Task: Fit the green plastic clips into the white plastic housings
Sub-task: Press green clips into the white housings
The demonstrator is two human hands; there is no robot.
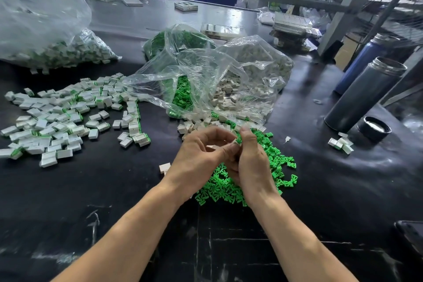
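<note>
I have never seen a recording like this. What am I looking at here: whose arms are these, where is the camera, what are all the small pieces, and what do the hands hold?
There is no machine. A camera worn on a person's head looks down at that person's own left hand and right hand over a black table. Together the fingertips pinch one small white housing with a green clip. Loose green clips lie under the hands. On the left lies a pile of white housings, many with green showing. Behind, clear plastic bags hold more parts. On the right stands an open grey flask.

No legible text anywhere.
</note>
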